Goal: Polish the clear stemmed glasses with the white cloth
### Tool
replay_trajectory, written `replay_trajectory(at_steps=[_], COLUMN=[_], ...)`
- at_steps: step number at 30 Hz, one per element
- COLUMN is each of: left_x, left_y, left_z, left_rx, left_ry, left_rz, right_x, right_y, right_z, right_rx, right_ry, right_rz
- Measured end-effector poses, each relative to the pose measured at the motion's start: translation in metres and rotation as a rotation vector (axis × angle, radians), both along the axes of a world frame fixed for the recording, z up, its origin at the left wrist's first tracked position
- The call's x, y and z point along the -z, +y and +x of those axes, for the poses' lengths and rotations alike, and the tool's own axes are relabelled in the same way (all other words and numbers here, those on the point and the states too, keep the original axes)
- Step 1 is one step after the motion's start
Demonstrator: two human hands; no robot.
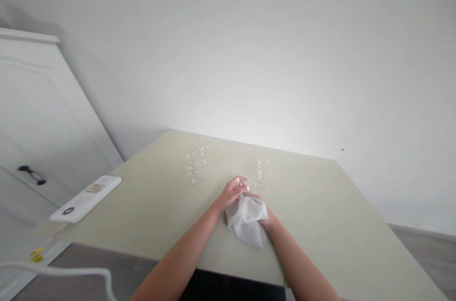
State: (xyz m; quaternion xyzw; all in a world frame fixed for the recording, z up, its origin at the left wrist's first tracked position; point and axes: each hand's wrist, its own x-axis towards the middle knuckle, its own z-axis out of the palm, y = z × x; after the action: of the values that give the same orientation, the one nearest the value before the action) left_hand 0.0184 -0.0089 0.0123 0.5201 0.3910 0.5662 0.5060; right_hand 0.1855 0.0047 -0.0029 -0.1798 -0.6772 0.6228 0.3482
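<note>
Nearest, two bare forearms reach in over the edge of the table (160,201) and meet at a white cloth (245,218), which hangs in loose folds toward the person. The right hand (265,221) is at the right side of the cloth and holds it; the folds cover most of this hand, so I cannot tell how tightly the fingers close beneath. A few of its fingers show along the cloth's far edge.

Just beyond that edge, slightly to the left, is a small clear glass (245,187). The left hand (231,192) has it, fingers curled narrowly around it, so the glass sits between the two hands, with the left one the nearer. It looks tilted, but the fingers hide too much to tell which way its long axis runs. Whether cloth and glass touch is also hard to make out.

Beyond the cloth and a little to its right stand more clear glasses (260,173), near the hands but apart from them. Farther off, beyond the cloth and to its left, is another group of glasses (192,166); they are too see-through to count surely. Well to the cloth's left, a white box (87,199) lies at the table's edge. Behind all this is a pale wall (249,54), with a white cupboard (53,116) far left of the cloth.
</note>
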Motion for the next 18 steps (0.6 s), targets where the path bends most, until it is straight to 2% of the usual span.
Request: replay_trajectory(at_steps=[18], left_x=[0.0020], left_y=[0.0006], left_z=[-0.0001], left_rx=[0.012], left_ry=[0.006], left_rz=[0.006], right_x=[0.0058], right_y=[0.0027], right_z=[0.0003], right_rx=[0.006], right_ry=[0.010], right_rz=[-0.005])
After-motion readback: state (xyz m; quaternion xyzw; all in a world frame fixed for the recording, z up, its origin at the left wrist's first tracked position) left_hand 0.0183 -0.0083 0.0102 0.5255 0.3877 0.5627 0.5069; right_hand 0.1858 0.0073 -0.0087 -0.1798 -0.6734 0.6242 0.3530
